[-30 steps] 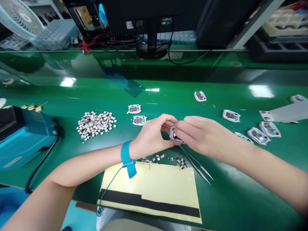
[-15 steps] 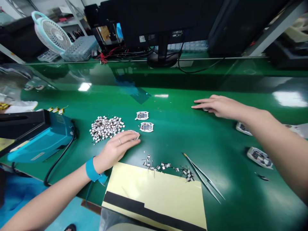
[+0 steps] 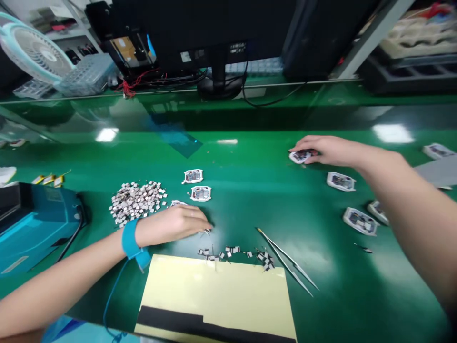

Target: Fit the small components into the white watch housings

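Note:
My right hand (image 3: 326, 148), at the back right, has its thumb and fingers closed around a white watch case (image 3: 299, 156) with a circuit board inside. My left hand (image 3: 180, 221) is palm down, its fingertips pinched together on a small light-coloured part (image 3: 206, 232). Behind it, another watch case (image 3: 178, 203) is partly covered by the hand. Two more open watch cases, an upper one (image 3: 193, 176) and a lower one (image 3: 200, 193), lie just beyond. Several small square parts with dark strips (image 3: 232, 250) are scattered in front of the left hand.
Tweezers (image 3: 287, 262) lie right of a yellow board (image 3: 217, 295) with black tape. A pile of small square parts (image 3: 135, 200) sits at left, beside a blue device (image 3: 39, 228). More watch cases (image 3: 360, 221) lie at right. A monitor stand (image 3: 219, 85) is behind.
My left hand has left the watch case and moved nearer the scattered parts, its fingers now pinched. My right hand has closed around its watch case. The view has shifted right.

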The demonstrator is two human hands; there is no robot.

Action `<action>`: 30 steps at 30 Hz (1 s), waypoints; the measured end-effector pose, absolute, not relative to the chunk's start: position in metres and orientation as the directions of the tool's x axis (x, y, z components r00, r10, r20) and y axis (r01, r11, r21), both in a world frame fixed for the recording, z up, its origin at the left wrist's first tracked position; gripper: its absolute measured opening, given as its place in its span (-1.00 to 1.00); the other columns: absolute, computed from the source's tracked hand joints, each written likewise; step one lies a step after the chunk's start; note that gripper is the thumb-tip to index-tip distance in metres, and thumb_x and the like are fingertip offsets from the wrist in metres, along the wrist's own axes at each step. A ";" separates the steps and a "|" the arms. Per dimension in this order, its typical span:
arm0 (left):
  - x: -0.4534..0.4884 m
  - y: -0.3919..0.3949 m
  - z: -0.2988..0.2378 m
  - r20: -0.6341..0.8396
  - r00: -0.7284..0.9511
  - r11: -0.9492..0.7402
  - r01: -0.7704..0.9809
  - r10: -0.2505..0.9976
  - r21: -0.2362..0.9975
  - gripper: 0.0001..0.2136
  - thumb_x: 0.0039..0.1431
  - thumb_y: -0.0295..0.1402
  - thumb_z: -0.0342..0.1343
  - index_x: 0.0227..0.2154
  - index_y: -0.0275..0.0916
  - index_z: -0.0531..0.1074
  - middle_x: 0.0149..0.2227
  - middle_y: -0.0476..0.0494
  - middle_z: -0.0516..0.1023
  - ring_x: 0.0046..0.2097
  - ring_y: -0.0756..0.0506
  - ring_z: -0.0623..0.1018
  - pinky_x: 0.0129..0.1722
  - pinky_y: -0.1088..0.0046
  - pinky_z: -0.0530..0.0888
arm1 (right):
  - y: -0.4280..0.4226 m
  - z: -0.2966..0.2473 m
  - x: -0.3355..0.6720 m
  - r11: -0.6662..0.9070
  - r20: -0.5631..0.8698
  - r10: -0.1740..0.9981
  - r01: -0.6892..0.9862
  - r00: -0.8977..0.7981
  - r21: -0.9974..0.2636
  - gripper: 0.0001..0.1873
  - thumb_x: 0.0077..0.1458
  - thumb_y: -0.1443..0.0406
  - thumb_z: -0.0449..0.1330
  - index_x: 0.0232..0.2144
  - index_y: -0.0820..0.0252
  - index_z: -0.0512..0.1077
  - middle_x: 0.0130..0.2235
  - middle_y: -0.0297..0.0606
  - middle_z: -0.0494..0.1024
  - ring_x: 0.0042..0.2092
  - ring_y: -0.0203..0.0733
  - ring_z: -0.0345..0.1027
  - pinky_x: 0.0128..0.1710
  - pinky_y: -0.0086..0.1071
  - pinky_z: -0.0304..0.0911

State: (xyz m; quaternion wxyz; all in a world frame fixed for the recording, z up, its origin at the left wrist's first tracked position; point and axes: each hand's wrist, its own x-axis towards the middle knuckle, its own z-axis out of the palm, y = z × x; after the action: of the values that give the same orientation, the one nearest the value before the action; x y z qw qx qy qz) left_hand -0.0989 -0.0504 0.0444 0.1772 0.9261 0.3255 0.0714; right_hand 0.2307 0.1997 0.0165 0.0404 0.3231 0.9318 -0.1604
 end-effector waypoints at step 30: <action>-0.011 -0.037 0.036 0.328 0.367 -0.490 0.713 0.870 0.502 -0.91 0.08 -0.49 0.08 -0.32 -0.32 0.43 -0.37 -0.07 0.53 -0.37 0.05 0.51 -0.36 0.59 0.46 | -0.002 0.021 0.193 0.531 0.146 0.773 0.503 -0.618 -0.682 -0.93 0.02 0.39 0.14 -0.41 0.20 0.43 -0.36 -0.33 0.44 -0.39 -0.34 0.31 -0.45 -0.47 0.20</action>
State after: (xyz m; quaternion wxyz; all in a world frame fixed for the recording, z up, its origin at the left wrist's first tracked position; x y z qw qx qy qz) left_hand -0.0113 -0.0368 0.0356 0.1388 0.8151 0.4855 0.2840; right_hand 0.1927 -0.0020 0.0206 -0.2220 0.3768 0.8463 -0.3043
